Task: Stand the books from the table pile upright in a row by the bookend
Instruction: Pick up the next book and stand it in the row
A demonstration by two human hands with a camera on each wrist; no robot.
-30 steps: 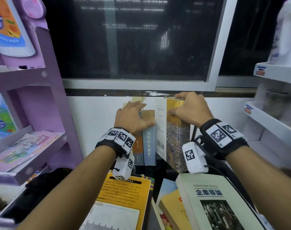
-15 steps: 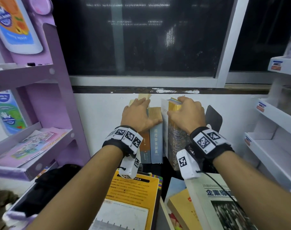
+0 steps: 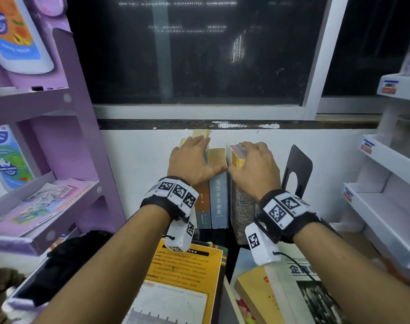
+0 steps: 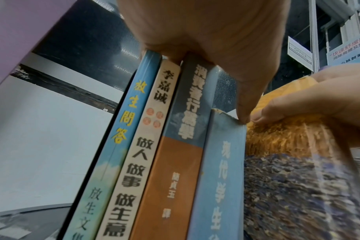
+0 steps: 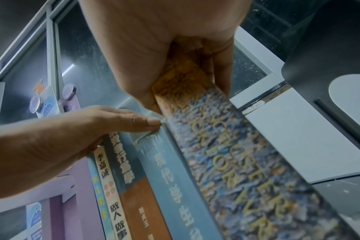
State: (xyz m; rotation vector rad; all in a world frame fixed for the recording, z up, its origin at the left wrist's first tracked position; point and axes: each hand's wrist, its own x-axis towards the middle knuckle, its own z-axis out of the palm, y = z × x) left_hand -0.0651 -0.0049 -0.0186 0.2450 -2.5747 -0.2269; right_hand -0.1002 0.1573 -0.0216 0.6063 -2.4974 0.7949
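The thick book (image 3: 242,206) stood upright at the right end of the row of books (image 3: 213,202), its long axis vertical and its spine toward the person. The right hand (image 3: 253,169) gripped its top edge from above, fingers (image 5: 222,65) curled over the far side and thumb against the near side. The left hand (image 3: 191,163) lay flat with straight fingers on the tops of the standing books, thumb tip touching the neighbouring blue book (image 4: 220,178), holding nothing.

The black bookend (image 3: 297,174) stood near, to the right of the thick book, with a gap between them; the right hand was the nearer one. In my judgement the row must be closed up against that bookend.

More books (image 3: 185,284) lay flat on the dark surface (image 3: 231,253) nearer the person. A purple shelf (image 3: 66,113) stood left, white shelves (image 3: 386,206) right, a dark window (image 3: 199,54) behind.
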